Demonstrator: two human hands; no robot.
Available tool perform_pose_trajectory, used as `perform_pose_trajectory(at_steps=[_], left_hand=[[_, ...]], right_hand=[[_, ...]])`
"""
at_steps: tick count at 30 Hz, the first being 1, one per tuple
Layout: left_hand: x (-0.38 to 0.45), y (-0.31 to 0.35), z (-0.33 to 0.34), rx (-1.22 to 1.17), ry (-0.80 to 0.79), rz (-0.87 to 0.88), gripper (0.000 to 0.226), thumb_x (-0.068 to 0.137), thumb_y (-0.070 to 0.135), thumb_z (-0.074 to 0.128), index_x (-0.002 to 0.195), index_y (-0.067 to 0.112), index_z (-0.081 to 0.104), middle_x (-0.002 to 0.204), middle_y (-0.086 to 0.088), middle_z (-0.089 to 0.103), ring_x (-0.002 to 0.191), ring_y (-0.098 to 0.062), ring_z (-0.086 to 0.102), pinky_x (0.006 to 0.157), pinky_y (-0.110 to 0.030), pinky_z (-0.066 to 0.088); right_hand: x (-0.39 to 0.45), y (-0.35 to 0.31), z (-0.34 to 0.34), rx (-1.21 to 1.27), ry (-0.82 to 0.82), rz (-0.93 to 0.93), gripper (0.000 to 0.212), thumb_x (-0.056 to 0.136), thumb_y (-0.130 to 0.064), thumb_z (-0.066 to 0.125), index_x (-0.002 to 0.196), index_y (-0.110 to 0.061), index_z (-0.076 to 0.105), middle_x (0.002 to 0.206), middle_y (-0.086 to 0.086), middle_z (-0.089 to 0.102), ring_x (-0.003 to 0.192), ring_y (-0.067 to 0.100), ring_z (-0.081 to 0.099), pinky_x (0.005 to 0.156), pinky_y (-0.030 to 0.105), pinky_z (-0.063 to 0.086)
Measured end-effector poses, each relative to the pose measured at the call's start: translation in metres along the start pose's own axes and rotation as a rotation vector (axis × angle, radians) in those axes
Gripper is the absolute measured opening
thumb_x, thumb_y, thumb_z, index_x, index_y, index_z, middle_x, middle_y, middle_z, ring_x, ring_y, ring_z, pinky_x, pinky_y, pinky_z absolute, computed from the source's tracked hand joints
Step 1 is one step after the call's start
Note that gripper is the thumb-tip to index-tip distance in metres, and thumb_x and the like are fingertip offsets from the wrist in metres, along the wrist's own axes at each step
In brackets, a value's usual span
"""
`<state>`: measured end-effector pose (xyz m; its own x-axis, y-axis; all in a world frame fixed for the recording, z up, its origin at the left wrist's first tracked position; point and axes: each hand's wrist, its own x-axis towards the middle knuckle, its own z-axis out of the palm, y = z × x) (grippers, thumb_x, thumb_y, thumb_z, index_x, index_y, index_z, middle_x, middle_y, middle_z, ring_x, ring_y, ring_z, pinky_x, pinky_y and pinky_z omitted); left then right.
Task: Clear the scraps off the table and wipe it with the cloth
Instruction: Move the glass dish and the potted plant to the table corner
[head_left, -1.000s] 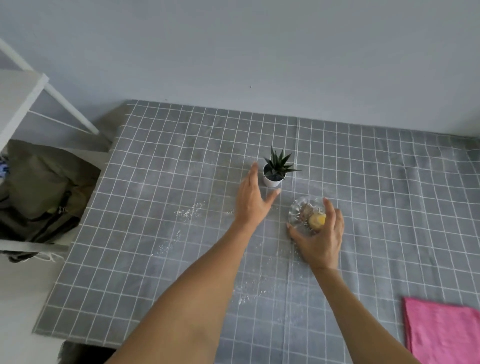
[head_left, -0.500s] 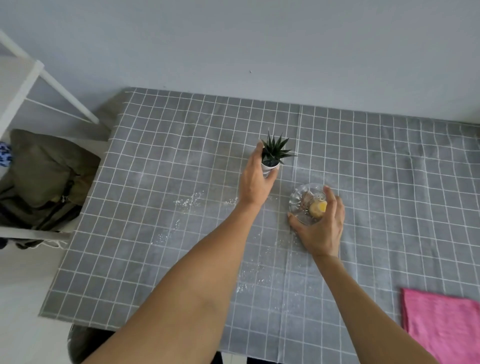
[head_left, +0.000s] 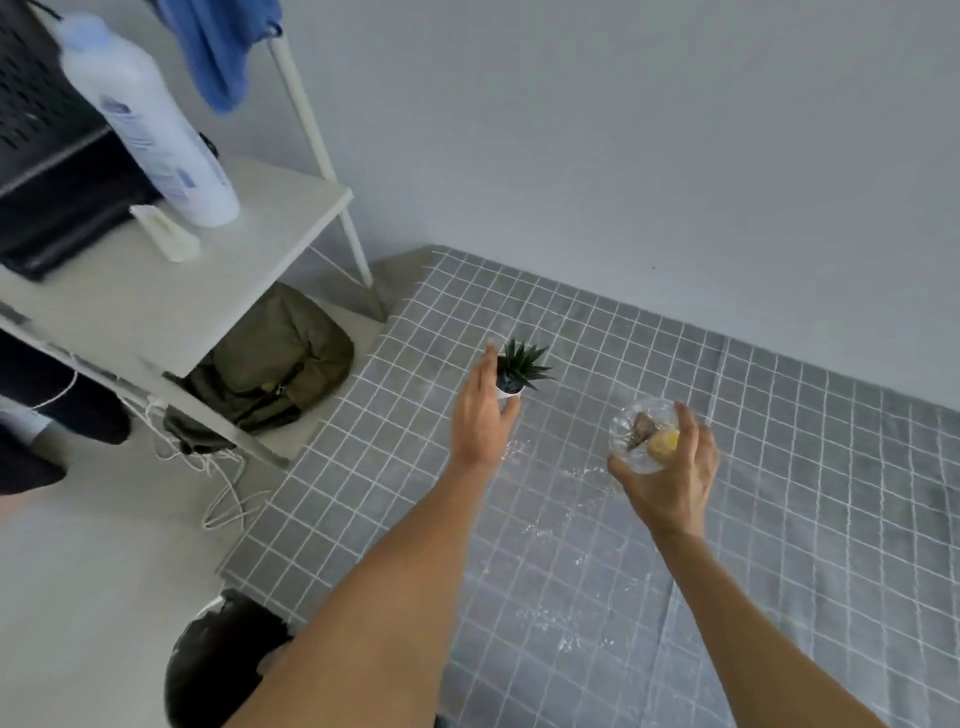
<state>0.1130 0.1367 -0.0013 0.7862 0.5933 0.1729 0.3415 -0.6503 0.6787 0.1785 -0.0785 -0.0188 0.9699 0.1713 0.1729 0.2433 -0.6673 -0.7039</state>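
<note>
Scraps, in two forms, are what the next move turns on: a thin scatter of white crumbs (head_left: 576, 561) lies across the grey checked table (head_left: 779, 519), and larger bits sit in a clear glass bowl (head_left: 644, 434) held up off the cloth. Going from the left, a dark bin (head_left: 223, 660) stands on the floor below the table's near-left corner, down and to the left of both hands. A white shelf (head_left: 156, 296) carrying a bottle (head_left: 150, 119) stands further back on that side. Next, the left hand (head_left: 480, 415) is wrapped round the white pot of a small spiky plant (head_left: 519, 366), which stands upright; whether the pot has left the cloth I cannot tell. Then the right hand (head_left: 670, 478) cups the bowl from below and behind, fingers curled on its rim. The bin seems the likely goal, nearer the left arm, so the bowl would cross over the crumbs and the table's left edge. No wiping cloth shows.
</note>
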Motion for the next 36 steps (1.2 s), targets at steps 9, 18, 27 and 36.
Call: perform_pose_trajectory(at_steps=[9,18,27,36], left_hand=[[0.009,-0.071,-0.061,0.027,0.117,-0.131,0.075,0.089,0.028,0.063,0.150,0.015,0.022,0.143,-0.010,0.046,0.120,-0.030,0.055,0.093,-0.045,0.052],[0.025,-0.113,-0.065,-0.018,0.176,-0.223,0.074,0.089,0.031,0.062,0.150,0.012,0.024,0.146,-0.009,0.043,0.127,-0.027,0.050,0.097,-0.041,0.050],[0.050,-0.123,-0.040,-0.081,0.165,-0.254,0.076,0.086,0.033,0.066,0.149,0.011,0.028,0.140,-0.008,0.051,0.112,-0.028,0.061,0.089,-0.034,0.052],[0.068,-0.123,-0.021,-0.138,0.133,-0.241,0.069,0.089,0.033,0.063,0.146,0.008,0.032,0.145,-0.007,0.045,0.119,-0.024,0.057,0.092,-0.031,0.052]], right_hand=[[0.027,-0.082,0.083,0.056,-0.102,-0.146,0.098,0.061,-0.029,0.088,0.142,-0.021,0.034,0.133,0.018,0.040,0.124,0.037,0.036,0.101,0.053,0.036],[0.053,-0.120,0.172,0.039,-0.236,-0.268,0.096,0.060,-0.034,0.087,0.140,-0.021,0.035,0.132,0.017,0.042,0.122,0.035,0.039,0.099,0.047,0.038],[0.094,-0.125,0.219,0.054,-0.302,-0.231,0.099,0.062,-0.037,0.086,0.142,-0.026,0.028,0.137,0.015,0.038,0.130,0.033,0.032,0.108,0.050,0.033],[0.113,-0.118,0.223,-0.106,-0.345,-0.301,0.095,0.079,-0.055,0.066,0.149,-0.029,0.006,0.148,0.021,0.028,0.136,0.039,0.030,0.104,0.058,0.038]])
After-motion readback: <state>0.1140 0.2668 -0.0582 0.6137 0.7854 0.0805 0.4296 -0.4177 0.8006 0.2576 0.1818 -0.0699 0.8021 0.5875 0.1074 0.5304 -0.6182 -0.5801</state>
